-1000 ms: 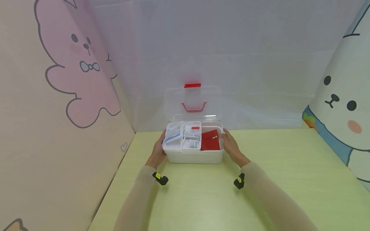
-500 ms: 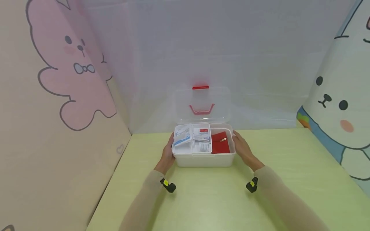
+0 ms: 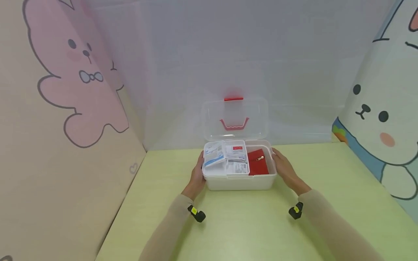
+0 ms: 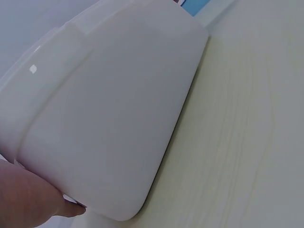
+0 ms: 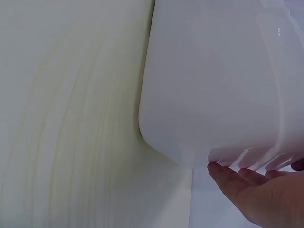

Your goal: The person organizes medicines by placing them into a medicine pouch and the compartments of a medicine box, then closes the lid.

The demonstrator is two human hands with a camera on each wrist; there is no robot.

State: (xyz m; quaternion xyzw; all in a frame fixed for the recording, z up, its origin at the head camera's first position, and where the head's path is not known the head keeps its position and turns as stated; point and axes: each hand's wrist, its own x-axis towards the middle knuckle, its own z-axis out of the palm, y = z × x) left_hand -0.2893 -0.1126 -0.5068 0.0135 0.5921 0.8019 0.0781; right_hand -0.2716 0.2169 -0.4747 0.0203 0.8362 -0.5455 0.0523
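Observation:
A white plastic first-aid box (image 3: 241, 183) stands on the table between my hands, its clear lid (image 3: 212, 112) raised against the back wall. My left hand (image 3: 197, 178) holds its left end and my right hand (image 3: 287, 173) its right end. In the right wrist view, the fingertips (image 5: 219, 172) of that hand touch the box's end wall. Part of the left hand (image 4: 28, 197) shows at the box's corner in the left wrist view. Inside are a tray (image 3: 215, 169) with white packets (image 3: 236, 151) and, on the right, a red zippered pouch (image 3: 257, 165).
The pale yellow-green table (image 3: 241, 224) extends to both sides and in front of the box. A grey-white wall covering (image 3: 183, 72) rises right behind the lid. Side walls with cartoon animals flank the table.
The box has moved to the right along the table with both hands on its ends, its lid still raised. The head view has also turned slightly right.

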